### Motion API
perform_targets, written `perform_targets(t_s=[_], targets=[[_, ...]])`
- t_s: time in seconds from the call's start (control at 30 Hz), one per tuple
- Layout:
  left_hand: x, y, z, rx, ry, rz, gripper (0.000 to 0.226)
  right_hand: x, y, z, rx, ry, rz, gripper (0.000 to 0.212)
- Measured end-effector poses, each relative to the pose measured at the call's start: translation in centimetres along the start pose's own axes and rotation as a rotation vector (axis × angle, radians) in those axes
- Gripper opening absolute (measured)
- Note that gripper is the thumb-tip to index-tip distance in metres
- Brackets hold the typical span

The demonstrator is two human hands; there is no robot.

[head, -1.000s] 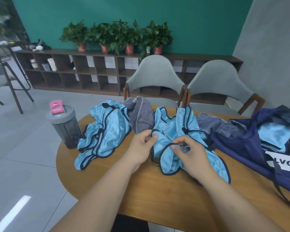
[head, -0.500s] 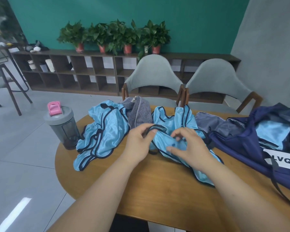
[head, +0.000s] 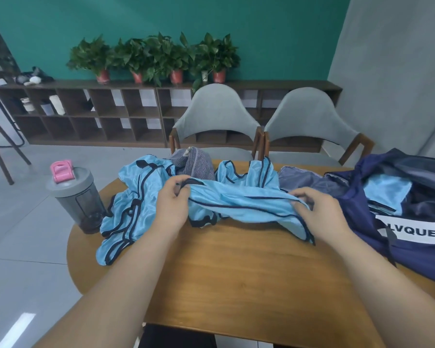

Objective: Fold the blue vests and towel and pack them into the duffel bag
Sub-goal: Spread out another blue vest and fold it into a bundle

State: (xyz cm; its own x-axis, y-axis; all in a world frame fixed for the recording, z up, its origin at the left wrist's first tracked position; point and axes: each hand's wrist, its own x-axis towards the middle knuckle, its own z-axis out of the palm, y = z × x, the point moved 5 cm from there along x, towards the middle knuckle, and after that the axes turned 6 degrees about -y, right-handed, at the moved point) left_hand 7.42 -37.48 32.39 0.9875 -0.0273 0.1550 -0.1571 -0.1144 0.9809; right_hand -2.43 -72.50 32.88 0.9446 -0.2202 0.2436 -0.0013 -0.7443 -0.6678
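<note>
Head view, single frame. Everything logged below sits on a round wooden table (head: 236, 272).

State of left hand (head: 172, 207): fingers curled, thumb and fingers pinching the dark-trimmed edge of a light blue vest (head: 241, 199). State of right hand (head: 319, 212): fingers curled round the other end of the same vest, grasping it. I read the vest as stretched between the two hands across the middle of the table, its lower folds lying on the wood, one corner trailing past the right hand toward the near edge.

Noted a second blue vest (head: 131, 209): crumpled heap near the left edge, just beside the left hand; I cannot tell whether they touch.

Noted a striped grey towel (head: 196, 163): bunched at the far edge, between the two vests, behind the left hand.

Noted the duffel bag (head: 412, 252): navy, at the right edge, open at the top, white label reading LVQUE turned toward me. A piece of light blue fabric (head: 387, 192) lies inside the opening. A grey-violet cloth (head: 309, 182) lies between the bag and the held vest; I cannot tell whether it belongs to the bag.

Noted a shaker bottle (head: 78, 199): grey, pink cap, upright at the left edge, just beside the second vest.

Two grey chairs (head: 216, 114) stand beyond the far edge
</note>
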Motion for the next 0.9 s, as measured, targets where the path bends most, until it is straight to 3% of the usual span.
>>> perform_targets(t_s=[0.2, 0.4, 0.47, 0.53, 0.6, 0.67, 0.8, 0.9], targets=[[-0.2, -0.5, 0.2, 0.046, -0.051, -0.05, 0.028, 0.5, -0.1, -1.8, 0.09, 0.125, 0.003, 0.01], [-0.6, -0.8, 0.0, 0.004, -0.051, -0.024, 0.038, -1.2, -0.6, -1.5, 0.174, 0.161, -0.072, 0.017], [-0.7, -1.0, 0.0, -0.013, -0.071, -0.034, 0.045, -1.7, -0.5, -0.1, 0.106, 0.04, -0.1, 0.02], [-1.1, -1.6, 0.3, -0.017, -0.119, -0.093, 0.049, -2.8, -0.1, 2.5, -0.085, -0.22, -0.139, 0.032], [-1.6, -2.3, 0.5, 0.007, -0.175, -0.165, 0.045, -4.1, 0.6, 5.4, -0.262, -0.471, -0.221, 0.054], [-1.7, -3.1, 0.5, 0.027, -0.21, -0.196, 0.032, -4.6, 1.4, 7.0, -0.312, -0.545, -0.293, 0.058], [-1.6, -3.3, -0.4, -0.029, -0.166, -0.179, 0.011, -3.8, 2.0, 6.2, -0.313, -0.399, -0.282, 0.021], [-1.1, -3.1, -1.1, -0.055, -0.126, -0.162, 0.011, -3.0, 2.2, 3.6, -0.233, -0.274, -0.095, 0.025]])
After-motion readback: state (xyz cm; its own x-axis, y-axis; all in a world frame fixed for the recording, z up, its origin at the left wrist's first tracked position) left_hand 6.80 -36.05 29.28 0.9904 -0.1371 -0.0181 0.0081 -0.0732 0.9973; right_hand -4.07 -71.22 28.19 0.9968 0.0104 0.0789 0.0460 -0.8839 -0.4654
